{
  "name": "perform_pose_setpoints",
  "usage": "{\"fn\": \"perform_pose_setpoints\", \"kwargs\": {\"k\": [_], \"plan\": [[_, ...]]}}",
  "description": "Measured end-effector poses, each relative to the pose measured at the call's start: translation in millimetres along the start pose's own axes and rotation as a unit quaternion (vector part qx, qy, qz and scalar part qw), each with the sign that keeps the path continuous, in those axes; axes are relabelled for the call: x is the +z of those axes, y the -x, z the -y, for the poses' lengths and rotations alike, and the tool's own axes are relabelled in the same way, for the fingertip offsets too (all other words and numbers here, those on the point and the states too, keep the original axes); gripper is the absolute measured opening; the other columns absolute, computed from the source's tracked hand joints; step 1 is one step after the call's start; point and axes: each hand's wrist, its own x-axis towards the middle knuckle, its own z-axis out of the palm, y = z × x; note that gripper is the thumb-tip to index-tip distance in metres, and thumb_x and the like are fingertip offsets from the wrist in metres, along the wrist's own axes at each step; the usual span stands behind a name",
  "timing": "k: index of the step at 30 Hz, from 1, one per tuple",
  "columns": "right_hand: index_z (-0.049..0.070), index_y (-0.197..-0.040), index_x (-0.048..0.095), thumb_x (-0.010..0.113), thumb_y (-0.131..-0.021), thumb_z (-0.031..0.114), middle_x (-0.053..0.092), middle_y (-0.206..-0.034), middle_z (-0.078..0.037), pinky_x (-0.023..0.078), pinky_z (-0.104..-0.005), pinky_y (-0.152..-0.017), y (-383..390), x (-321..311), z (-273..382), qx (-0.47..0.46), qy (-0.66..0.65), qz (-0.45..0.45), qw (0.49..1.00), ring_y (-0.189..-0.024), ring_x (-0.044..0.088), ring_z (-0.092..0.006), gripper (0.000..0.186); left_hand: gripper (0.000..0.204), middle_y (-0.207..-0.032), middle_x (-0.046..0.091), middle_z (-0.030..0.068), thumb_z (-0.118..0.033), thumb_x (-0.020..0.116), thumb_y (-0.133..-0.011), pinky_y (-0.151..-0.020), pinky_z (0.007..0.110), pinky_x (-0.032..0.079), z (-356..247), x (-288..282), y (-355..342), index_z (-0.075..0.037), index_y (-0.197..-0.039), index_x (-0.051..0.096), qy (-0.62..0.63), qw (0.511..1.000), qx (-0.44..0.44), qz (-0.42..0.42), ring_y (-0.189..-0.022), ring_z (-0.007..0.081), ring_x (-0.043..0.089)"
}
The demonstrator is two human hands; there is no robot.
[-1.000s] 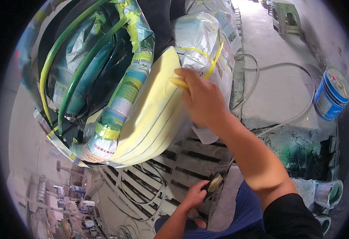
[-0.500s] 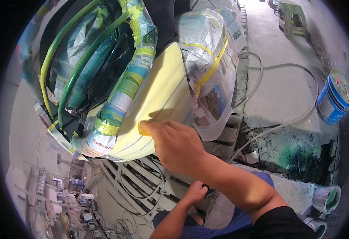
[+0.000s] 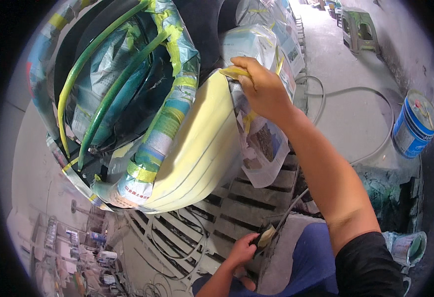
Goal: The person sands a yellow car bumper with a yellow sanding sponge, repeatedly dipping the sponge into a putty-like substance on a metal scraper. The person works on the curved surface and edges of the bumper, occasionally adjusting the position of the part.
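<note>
My right hand [image 3: 259, 89] grips a thin yellow pad [image 3: 231, 73] at the upper right corner of a pale yellow curved panel [image 3: 192, 143] with thin dark lines. Low in view, my left hand [image 3: 241, 250] holds a dark block with a tan piece [image 3: 264, 236] on it, away from the panel. Left of the panel runs a tube wrapped in newspaper and tape [image 3: 165, 119], with green curved bars [image 3: 108, 104] inside it. Paper and translucent film [image 3: 259, 156] hang on the panel's right.
A slatted grate [image 3: 249, 198] lies below, with hoses [image 3: 368, 158] on the floor. At right stand a blue bucket [image 3: 414, 123] and a plastic stool [image 3: 358, 32]. A can [image 3: 407, 247] sits lower right; cluttered cans and tools [image 3: 88, 247] are at lower left.
My right hand went down the panel to its lower middle, then up to the top corner with the yellow pad. The left hand stays low with the dark block.
</note>
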Motion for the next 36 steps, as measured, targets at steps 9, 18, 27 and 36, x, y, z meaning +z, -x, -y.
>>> {"fn": "perform_pose_setpoints", "kwargs": {"k": [9,18,27,36], "plan": [[0.008,-0.110,0.056,0.054,-0.081,0.004,0.064,-0.087,-0.015,0.050,-0.0423,-0.075,-22.7,2.4,1.2,-0.102,0.067,0.072,0.990,-0.085,0.062,-0.0351,0.029,0.048,-0.127,0.057,0.0164,-0.005,0.048,-0.078,-0.098,0.034,0.043,-0.3,0.6,0.8,0.001,-0.125,0.055,0.009,1.000,0.010,-0.001,-0.116,0.0268,0.055],[0.009,-0.114,0.054,0.052,-0.082,0.004,0.065,-0.094,-0.016,0.049,-0.0410,-0.082,-5.7,0.8,59.4,-0.053,0.104,0.227,0.967,-0.094,0.063,-0.0322,0.032,0.047,-0.126,0.058,0.0168,-0.005,0.047,-0.077,-0.099,0.033,0.042,-2.6,5.8,-5.9,0.001,-0.123,0.056,0.005,1.000,0.024,-0.004,-0.117,0.0280,0.055],[0.008,-0.114,0.057,0.055,-0.083,0.003,0.064,-0.105,-0.014,0.050,-0.0393,-0.082,16.4,-12.8,45.0,-0.085,0.021,0.091,0.992,-0.098,0.062,-0.0323,0.031,0.050,-0.126,0.057,0.0129,-0.002,0.048,-0.077,-0.093,0.033,0.046,-6.0,2.8,-7.2,0.000,-0.127,0.053,0.006,1.000,0.018,0.016,-0.113,0.0237,0.056],[0.006,-0.110,0.056,0.054,-0.081,0.001,0.063,-0.094,-0.014,0.050,-0.0416,-0.076,-27.8,-12.6,-6.9,-0.135,0.098,0.084,0.982,-0.088,0.061,-0.0348,0.029,0.047,-0.126,0.057,0.0191,-0.008,0.048,-0.075,-0.101,0.034,0.041,7.3,3.5,-2.3,0.000,-0.120,0.058,0.047,0.999,0.004,-0.004,-0.118,0.0301,0.054]]}}
